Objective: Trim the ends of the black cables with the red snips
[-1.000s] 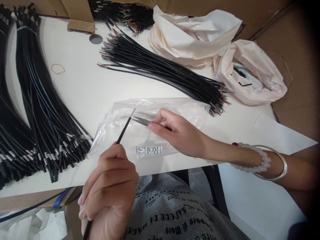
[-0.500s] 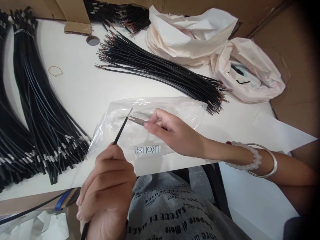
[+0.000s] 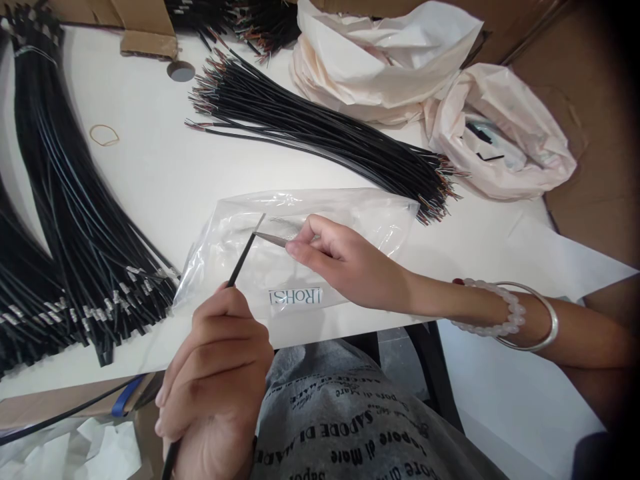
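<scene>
Thin black round cable (image 3: 243, 260), pale narrow tip (image 3: 260, 223): probably light, springy; best held behind tip. Left hand (image 3: 215, 373) fingers wrap it; right hand (image 3: 350, 267) fingers pinch grey metal blades (image 3: 271, 239).

Two hands (image 3: 215, 360) (image 3: 350, 267) were counted! One held cable (image 3: 243, 259), one pointed metal tool (image 3: 270, 238) and one clear bag (image 3: 215, 260) were logged around dial centre; piled cables (image 3: 320, 130) at twelve, uncountable; two pale bags (image 3: 375, 40) (image 3: 543, 120), at one and two o'clock; one thin loop (image 3: 103, 125) at ten; one bracelet (image 3: 517, 310), one bangle (image 3: 554, 320), towards four.
</scene>
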Motion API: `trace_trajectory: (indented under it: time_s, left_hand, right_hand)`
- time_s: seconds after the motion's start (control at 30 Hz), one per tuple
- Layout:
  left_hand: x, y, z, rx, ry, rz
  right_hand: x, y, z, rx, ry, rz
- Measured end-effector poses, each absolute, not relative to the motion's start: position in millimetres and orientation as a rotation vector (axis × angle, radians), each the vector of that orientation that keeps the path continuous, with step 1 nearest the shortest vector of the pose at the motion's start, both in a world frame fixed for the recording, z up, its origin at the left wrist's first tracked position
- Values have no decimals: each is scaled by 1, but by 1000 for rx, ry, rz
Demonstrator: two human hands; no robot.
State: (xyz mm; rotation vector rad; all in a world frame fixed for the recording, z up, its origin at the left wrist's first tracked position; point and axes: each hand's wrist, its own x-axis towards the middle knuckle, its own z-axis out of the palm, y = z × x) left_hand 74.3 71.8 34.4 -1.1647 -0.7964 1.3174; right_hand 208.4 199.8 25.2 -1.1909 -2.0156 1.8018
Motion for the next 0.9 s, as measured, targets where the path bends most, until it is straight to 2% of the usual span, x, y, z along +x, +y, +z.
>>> trace_trajectory:
  time_s: [0.23, 0.53, 0.7, 0.9]
  left_hand:
    - [79, 68, 36, -1244, -831, 1389]
    - [74, 65, 21, -928, -223, 1518]
    - [76, 68, 28, -944, -140, 1559]
    - [80, 69, 30, -925, 35, 1627]
  right_hand:
    - [206, 204, 31, -1308, -2124, 1887]
    - [203, 212, 33, -1463, -2208, 1823]
    - [203, 217, 45, -1485, -2232, 1872]
    - [197, 219, 49, -1502, -2322, 1781]
